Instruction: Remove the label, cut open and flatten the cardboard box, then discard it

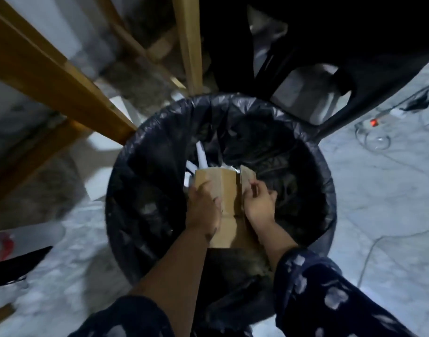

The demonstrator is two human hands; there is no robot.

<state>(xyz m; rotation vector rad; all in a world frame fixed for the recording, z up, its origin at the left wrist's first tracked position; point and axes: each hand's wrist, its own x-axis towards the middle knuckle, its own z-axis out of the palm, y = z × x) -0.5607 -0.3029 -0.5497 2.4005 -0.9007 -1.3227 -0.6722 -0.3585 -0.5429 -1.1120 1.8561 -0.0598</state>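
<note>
- I see the flattened brown cardboard box [229,190] inside the round bin lined with a black plastic bag [160,132].
- My left hand [205,207] lies over its left side, fingers curled around the edge.
- My right hand [258,203] pinches its right flap.
- Pale marble floor [378,190] surrounds the bin.

Both hands [205,205] [258,203] gripping flattened cardboard [226,190], inside black-lined bin [160,132]

Brown flattened cardboard [226,190] sits inside the bin's glossy black liner [155,152] — both sleeves [313,288] nearer than the liner are navy with pale blotches; the floor [378,190] around it is grey-white marbled.
</note>
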